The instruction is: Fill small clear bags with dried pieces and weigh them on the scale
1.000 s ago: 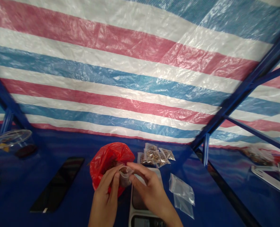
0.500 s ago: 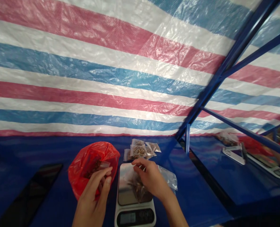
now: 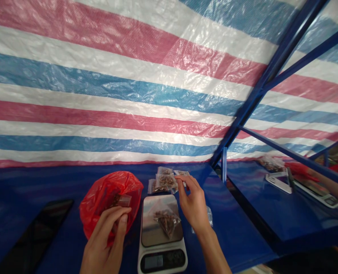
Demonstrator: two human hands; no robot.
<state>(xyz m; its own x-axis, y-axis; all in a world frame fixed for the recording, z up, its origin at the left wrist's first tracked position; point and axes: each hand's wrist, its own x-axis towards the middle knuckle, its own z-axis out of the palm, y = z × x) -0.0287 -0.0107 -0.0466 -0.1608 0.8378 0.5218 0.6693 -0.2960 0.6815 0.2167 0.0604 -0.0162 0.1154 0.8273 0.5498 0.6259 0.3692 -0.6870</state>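
My left hand (image 3: pixel 107 234) is over the mouth of a red plastic bag (image 3: pixel 91 201), thumb and fingers closed together. Whatever lies between the fingertips is hidden. Inside the bag are small brown pieces and a clear packet (image 3: pixel 125 200). A clear plastic bag of brown pieces (image 3: pixel 167 221) rests on the steel plate of a white kitchen scale (image 3: pixel 146 254), touched by neither hand. Beyond the scale, my right hand (image 3: pixel 193 201) has its thumb and forefinger drawn together beside several small filled packets (image 3: pixel 165 180). I cannot make out what is in that pinch.
Clear empty bags (image 3: pixel 209 216) lie beneath my right wrist. A dark flat panel (image 3: pixel 40 232) is at left on the blue table (image 3: pixel 237 236). Blue metal bars (image 3: pixel 248 102) cross at right before striped sheeting. Farther right are another scale (image 3: pixel 318 193) and another person's arm (image 3: pixel 334 184).
My right hand has come off the bag on the scale and moved up and right to the small packets. My left hand stays at the red bag, with its fingertips slightly lower.
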